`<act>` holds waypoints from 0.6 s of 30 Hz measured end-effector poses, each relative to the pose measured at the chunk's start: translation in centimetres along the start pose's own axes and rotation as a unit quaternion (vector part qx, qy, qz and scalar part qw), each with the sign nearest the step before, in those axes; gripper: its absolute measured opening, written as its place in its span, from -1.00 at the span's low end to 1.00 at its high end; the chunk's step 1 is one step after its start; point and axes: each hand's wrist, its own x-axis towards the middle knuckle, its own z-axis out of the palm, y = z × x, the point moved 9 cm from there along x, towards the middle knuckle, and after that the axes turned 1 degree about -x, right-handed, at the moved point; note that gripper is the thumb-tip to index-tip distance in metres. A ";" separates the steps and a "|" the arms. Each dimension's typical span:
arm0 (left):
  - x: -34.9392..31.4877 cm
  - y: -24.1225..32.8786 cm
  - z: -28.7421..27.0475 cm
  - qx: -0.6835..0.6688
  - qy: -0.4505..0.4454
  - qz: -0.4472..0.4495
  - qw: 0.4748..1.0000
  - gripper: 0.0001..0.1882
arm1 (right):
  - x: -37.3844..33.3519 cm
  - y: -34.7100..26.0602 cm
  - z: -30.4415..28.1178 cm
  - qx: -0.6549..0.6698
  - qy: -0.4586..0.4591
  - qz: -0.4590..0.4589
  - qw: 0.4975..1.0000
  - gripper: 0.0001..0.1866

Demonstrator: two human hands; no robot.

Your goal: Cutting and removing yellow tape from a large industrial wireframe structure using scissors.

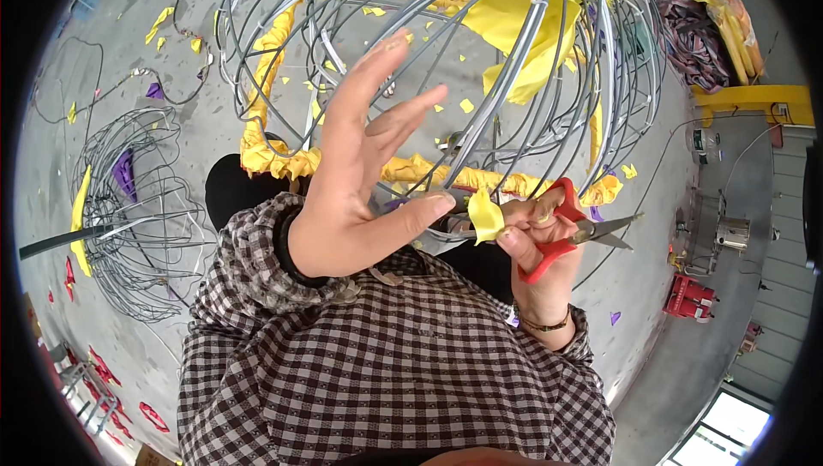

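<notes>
The left hand [360, 183] was raised in front of the large wire frame [446, 63], its fingers spread wide and holding nothing, the thumb tip reaching toward a small scrap of yellow cloth [485, 216]. The right hand [540, 239] was curled tight around red-handled scissors [573, 228], whose closed blades pointed away from the frame's lower rim, and it pinched the yellow scrap between thumb and forefinger just below that rim. The rim was wrapped in a band of yellow fabric [283, 157], and a larger sheet of yellow fabric [523, 29] hung over the frame's upper bars. To the left of the frame, well apart, lay a smaller wire frame [137, 209] on the grey floor [214, 119], with yellow and purple snippets scattered about it. Both checked sleeves [386, 363] came up from beneath the frame.
</notes>
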 end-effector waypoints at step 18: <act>-2.3 3.9 -11.1 0.181 0.228 0.036 0.956 -0.14 | 0.4 0.7 -0.4 0.036 -0.022 0.037 0.998 -0.75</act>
